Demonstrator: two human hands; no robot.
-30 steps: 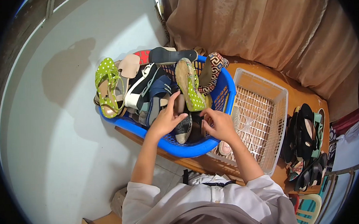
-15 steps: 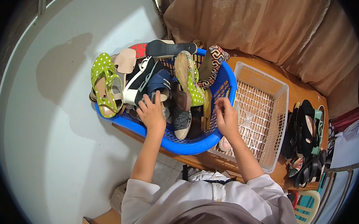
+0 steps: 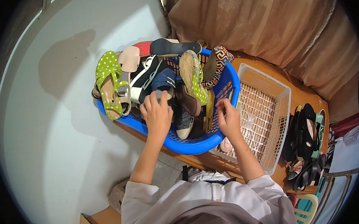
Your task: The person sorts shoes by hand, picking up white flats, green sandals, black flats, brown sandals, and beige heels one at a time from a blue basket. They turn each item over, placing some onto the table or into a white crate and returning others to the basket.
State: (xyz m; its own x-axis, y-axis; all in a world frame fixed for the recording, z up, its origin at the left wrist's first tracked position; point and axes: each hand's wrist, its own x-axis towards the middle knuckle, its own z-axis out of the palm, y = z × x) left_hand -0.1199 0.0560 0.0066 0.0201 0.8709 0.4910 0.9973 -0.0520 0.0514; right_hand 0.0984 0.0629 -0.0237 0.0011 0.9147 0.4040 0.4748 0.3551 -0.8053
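Observation:
A blue plastic basket (image 3: 197, 147) is heaped with women's shoes. My left hand (image 3: 157, 116) is over its near side, fingers apart and bent down among the shoes, just below a navy sandal (image 3: 163, 80). What lies under those fingertips is partly hidden. A black-and-white sandal (image 3: 138, 93) leans to the left of it. To its right are a brown shoe (image 3: 190, 102), a grey espadrille (image 3: 184, 126) and a green polka-dot wedge (image 3: 200, 85). My right hand (image 3: 228, 120) hovers by the basket's right rim, fingers loosely bent, thumb apart, holding nothing.
A clear plastic crate (image 3: 285, 107) stands right of the basket on the wooden table (image 3: 245, 61). Black shoes (image 3: 306, 122) are stacked beyond it. A green polka-dot sandal (image 3: 108, 83) overhangs the basket's left rim. Brown curtain (image 3: 255, 20) hangs behind; a cardboard box (image 3: 106, 223) sits lower left.
My left hand has shifted slightly right, its fingers bending lower among the shoes. The black-and-white sandal and brown shoe sit a little further right. My right hand has barely moved; the view shifted slightly.

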